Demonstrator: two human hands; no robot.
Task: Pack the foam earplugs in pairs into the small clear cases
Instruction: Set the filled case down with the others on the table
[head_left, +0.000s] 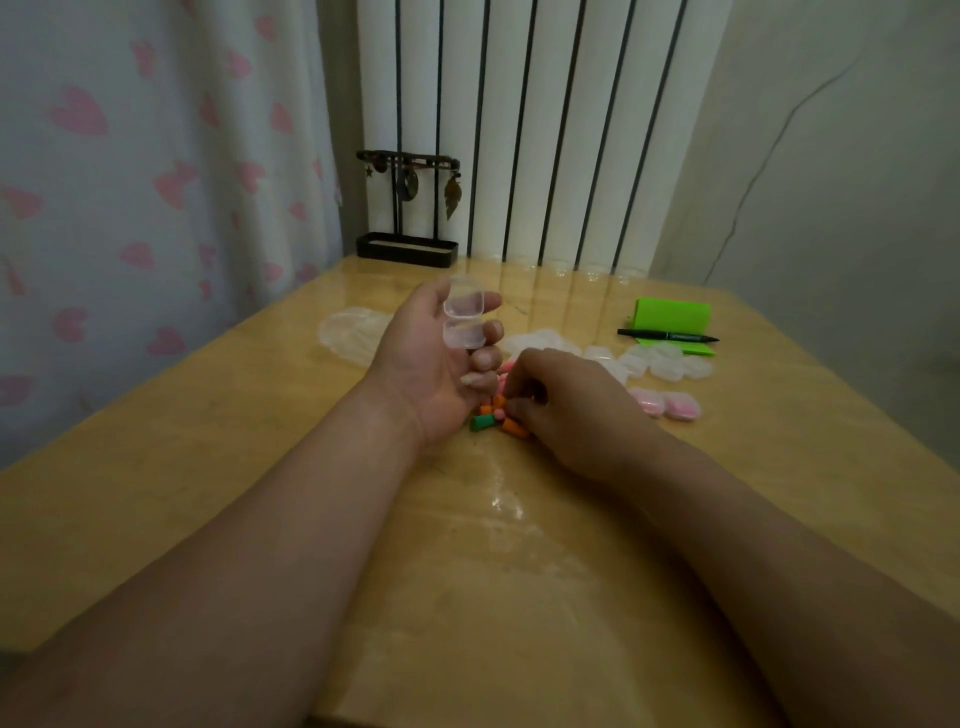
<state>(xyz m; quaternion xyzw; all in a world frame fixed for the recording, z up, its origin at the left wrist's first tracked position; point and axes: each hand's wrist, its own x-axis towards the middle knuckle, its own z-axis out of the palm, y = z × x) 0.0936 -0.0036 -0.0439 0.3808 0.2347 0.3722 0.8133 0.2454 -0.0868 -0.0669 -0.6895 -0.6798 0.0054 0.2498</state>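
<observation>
My left hand (431, 364) is raised palm-up over the wooden table (260, 441) and holds a small clear case (464, 318) hinged open between thumb and fingers. My right hand (576, 400) rests knuckles-up on a small pile of foam earplugs (493, 418) in orange, green and pink, with its fingertips curled down into them; I cannot see whether it pinches one. Several empty clear cases (660, 364) lie to the right of my hands. Two closed cases with pink earplugs inside (667, 404) sit just right of my right hand.
A crumpled clear plastic bag (350, 332) lies left of my left hand. A green pad (672, 317) with a black marker (667, 336) is at the back right. A black jewellery stand (408, 208) stands at the table's far edge before a white radiator.
</observation>
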